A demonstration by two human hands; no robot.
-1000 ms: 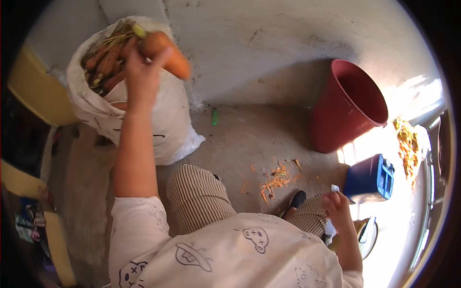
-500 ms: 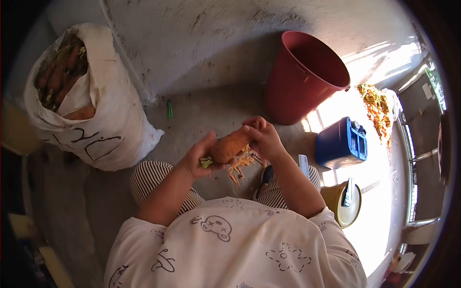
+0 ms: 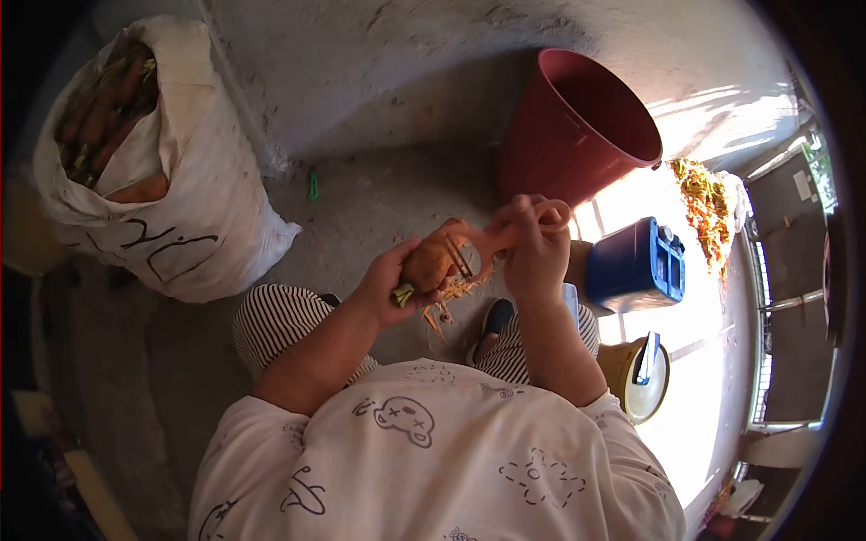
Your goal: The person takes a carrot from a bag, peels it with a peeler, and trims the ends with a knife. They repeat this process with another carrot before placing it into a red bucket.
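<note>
My left hand (image 3: 386,281) is wrapped round a thick carrot (image 3: 426,267), whose cut green stem end points down toward me. In my right hand (image 3: 536,257) is a pinkish-orange peeler (image 3: 553,215) with a looped handle end. Its metal blade lies right at the carrot's far part, overlapping it in this view. Below both hands, thin orange peelings (image 3: 438,316) are scattered on the floor between my feet.
A white sack (image 3: 212,180) full of carrots stands at left. To the right are a dark red bucket (image 3: 550,135), a blue jerrycan (image 3: 622,270) and a yellowish lidded bucket (image 3: 622,361). An orange-green heap (image 3: 704,207) lies farther off. A green object (image 3: 313,184) rests on the floor.
My right hand has moved up and right, away from my left, and the peeler now shows clearly between them. My left hand still holds the carrot. The view has shifted slightly.
</note>
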